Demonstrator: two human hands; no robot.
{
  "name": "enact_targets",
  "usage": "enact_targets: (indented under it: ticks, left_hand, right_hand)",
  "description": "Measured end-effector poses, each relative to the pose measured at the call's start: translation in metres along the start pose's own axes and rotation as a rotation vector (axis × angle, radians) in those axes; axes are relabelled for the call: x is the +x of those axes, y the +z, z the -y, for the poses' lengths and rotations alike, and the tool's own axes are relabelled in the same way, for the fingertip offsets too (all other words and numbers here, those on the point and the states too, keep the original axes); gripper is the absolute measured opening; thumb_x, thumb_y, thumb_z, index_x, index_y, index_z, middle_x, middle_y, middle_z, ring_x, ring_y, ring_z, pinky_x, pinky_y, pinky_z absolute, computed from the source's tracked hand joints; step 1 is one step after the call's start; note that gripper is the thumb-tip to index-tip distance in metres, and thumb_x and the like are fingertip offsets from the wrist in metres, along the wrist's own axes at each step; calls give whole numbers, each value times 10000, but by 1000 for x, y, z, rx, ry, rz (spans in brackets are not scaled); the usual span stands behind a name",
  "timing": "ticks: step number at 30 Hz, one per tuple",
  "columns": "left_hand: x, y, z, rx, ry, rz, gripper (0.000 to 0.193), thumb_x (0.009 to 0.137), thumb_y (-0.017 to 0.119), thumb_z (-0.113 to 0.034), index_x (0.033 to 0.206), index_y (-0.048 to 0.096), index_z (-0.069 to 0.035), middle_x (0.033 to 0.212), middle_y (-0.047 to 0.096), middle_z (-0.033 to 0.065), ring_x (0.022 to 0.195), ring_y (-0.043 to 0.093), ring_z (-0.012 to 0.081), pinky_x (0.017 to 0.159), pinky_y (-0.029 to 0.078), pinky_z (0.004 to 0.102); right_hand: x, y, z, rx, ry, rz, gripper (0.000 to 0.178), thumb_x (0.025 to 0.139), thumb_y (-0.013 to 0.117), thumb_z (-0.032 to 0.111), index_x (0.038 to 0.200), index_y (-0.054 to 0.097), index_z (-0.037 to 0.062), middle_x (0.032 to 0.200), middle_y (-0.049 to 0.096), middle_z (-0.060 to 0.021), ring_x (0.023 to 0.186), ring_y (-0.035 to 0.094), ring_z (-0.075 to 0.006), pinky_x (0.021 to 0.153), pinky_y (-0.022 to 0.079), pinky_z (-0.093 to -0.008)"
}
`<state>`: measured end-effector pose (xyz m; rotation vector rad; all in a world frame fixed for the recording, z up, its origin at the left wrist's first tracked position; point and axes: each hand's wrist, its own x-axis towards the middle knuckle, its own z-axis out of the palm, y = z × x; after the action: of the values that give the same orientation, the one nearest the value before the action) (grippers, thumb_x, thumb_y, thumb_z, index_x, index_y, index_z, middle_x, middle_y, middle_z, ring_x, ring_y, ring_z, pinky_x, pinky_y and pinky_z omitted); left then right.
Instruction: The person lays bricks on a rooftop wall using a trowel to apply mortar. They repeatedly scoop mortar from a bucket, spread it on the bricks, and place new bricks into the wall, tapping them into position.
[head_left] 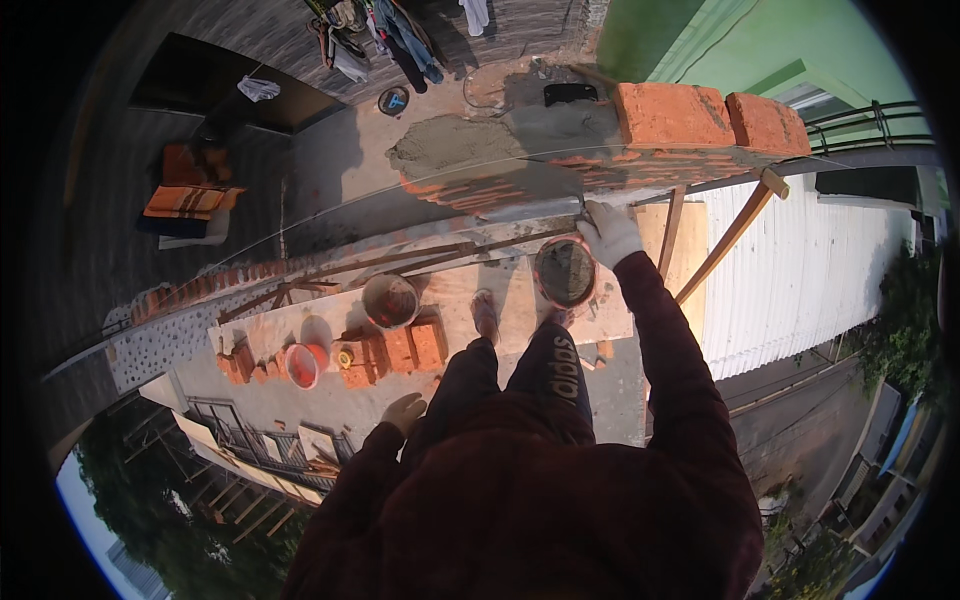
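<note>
My right hand (pixel 612 236), in a pale work glove, is closed at the side of a brick wall (pixel 470 192). It seems to grip a trowel, whose thin dark neck shows at the fingers; most of the tool is hidden. Wet grey mortar (pixel 450 145) covers part of the wall's top, left of two orange bricks (pixel 675 115) laid there. Just below that hand stands a bucket of mortar (pixel 566 272). My left hand (pixel 405 412), also gloved, hangs beside my left thigh, fingers loosely stretched out and holding nothing I can see.
I stand on a plank platform (pixel 455 300). On my left are another bucket (pixel 391 301), a small red pail (pixel 304 366) and stacked bricks (pixel 415 346). A taut string runs along the wall. Wooden props (pixel 735 235) and white corrugated roofing (pixel 800 270) lie at right, with a lower street beyond.
</note>
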<state>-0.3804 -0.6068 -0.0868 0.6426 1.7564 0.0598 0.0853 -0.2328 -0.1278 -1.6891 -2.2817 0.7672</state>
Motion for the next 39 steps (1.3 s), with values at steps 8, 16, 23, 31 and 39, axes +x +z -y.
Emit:
enact_targets:
  ticks: [8,16,23,31,39]
  left_hand:
    - [29,14,19,107,166,56,544,979,606,-394,1365,625,-11,1364,654,195,1242,633,300,1061,474,392]
    - [103,-5,38,447,260,140,387,998,527,-318,1201,707,-43,1269,708,157,1186,661,300,1005,496,397]
    - [118,-12,-12,-385,335,-49,429,1013,613,-268,1324,660,24,1286,707,116,1198,646,192,1033,483,328]
    - [147,-12,133,207,317,3,412,969,629,-331,1242,693,-30,1225,712,157,1135,668,293,990,498,408]
    - [162,-47,101,520,562,-14,329,984,585,-319,1147,676,-47,1077,714,163,954,678,311,823,525,423]
  right_hand:
    - [-103,-141,0,-276,35,-193,310,883,731,177,1158,618,87,944,661,-128,871,688,-342,685,560,-467]
    - [72,-163,193,-793,-242,-263,431,920,603,137,1340,560,48,1053,661,-90,932,692,-260,736,555,-433]
    - [153,-98,240,-910,-257,-19,261,985,557,154,1228,607,71,1022,732,-80,935,734,-277,773,557,-443]
    - [121,-163,169,-982,-16,110,278,903,656,115,1166,679,26,1094,756,-168,1047,744,-297,866,590,-427]
    - [84,-238,142,-1122,175,80,176,902,692,127,1053,739,51,1059,762,-190,1037,748,-292,770,612,-407]
